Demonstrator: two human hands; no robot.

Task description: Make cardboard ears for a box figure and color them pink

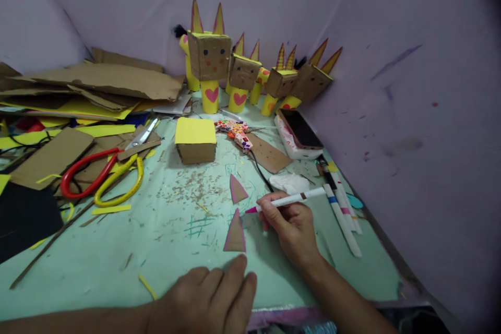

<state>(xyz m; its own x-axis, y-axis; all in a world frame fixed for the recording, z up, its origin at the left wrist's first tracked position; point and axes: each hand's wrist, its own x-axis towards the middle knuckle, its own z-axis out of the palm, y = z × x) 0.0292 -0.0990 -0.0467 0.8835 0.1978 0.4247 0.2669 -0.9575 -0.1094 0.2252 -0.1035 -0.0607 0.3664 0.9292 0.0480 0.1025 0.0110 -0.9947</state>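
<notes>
Pinched in my right hand (291, 224) is a white felt-tip marker (282, 200), its magenta tip pointing left, close above the table. Just left of that tip lie two cardboard triangles with magenta edges: the farther triangle (238, 191) and the nearer triangle (235, 234). My left hand (213, 295) rests palm down near the front edge, fingers stretched out, with the index fingertip just below the base of the nearer triangle. Nothing shows in it. Beyond the triangles stands a small cardboard box (195, 143) with a yellow top.
Large red-and-yellow scissors (117, 167) lie among cardboard scraps on the left. A patterned glue gun (237, 133) sits behind the box. Several cardboard animal figures (211, 62) stand along the wall. Capped markers (344, 219) and a phone (300, 129) are on the right.
</notes>
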